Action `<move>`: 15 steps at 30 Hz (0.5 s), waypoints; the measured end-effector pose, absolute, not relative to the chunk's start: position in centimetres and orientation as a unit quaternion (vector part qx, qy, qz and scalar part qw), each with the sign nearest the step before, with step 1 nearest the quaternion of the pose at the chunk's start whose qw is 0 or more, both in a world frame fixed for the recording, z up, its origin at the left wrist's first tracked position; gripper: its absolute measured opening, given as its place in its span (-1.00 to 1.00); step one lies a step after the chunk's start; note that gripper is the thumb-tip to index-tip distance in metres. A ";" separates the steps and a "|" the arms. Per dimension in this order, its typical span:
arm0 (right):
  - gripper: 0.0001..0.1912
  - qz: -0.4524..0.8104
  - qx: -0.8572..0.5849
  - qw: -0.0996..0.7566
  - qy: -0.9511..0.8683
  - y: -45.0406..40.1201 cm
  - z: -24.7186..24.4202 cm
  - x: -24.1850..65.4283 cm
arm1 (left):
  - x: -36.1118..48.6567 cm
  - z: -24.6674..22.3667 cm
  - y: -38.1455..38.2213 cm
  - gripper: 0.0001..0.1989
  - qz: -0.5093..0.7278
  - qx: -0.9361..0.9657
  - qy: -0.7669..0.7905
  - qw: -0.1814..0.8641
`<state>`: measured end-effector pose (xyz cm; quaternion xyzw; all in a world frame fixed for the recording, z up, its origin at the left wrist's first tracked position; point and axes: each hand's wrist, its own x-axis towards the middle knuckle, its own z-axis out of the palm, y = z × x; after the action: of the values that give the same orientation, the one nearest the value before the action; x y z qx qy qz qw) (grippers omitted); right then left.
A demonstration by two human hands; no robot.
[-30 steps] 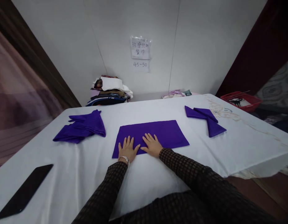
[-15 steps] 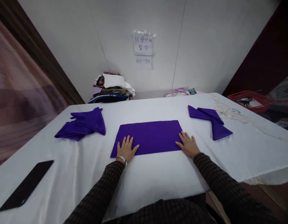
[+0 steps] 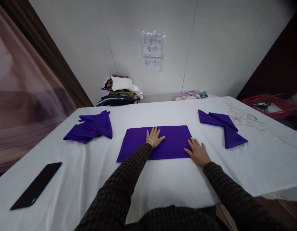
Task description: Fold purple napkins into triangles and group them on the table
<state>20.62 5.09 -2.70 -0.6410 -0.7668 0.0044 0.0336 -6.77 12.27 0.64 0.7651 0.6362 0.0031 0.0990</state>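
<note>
Left hand: the bare left hand, palm down with fingers spread, lies flat on the cloth a little left of its middle; a silver-coloured bracelet circles the wrist.
Right hand: the bare right hand, also palm down and spread, has its fingers over the cloth's right edge and its heel on the white table covering.
Cloth under the hands: a flat, oblong purple fabric cloth, lying lengthwise across the table in front of the person.
Left of the cloth: a loose, rumpled heap of purple fabric, apart from the cloth.
Right of the cloth: a folded purple fabric piece with pointed ends, set near the beige pattern.
Near left: a flat, glossy black slab, lying at a slant.
Table: covered in smooth white fabric, with a beige pattern at the right.
Beyond the table: a stack of mixed folded garments at left, and a red plastic basket at far right.
Wall: white paper signs with handwriting, the lower reading "45-50".
</note>
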 end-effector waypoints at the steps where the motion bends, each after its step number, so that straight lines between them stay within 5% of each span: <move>1: -0.31 0.004 -0.641 0.034 -0.767 5.1 -2.7 20.6 | -7.1 0.3 12.7 -0.24 0.000 0.762 0.640 0.100; 15: -0.32 0.011 -0.643 0.025 -0.766 5.1 -2.7 20.7 | -25.1 1.3 11.2 -0.20 -0.015 0.597 0.801 0.043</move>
<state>20.67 5.12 -2.67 -0.6427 -0.7657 0.0106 0.0247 -25.08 11.16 1.29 0.5971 0.8009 -0.0151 0.0426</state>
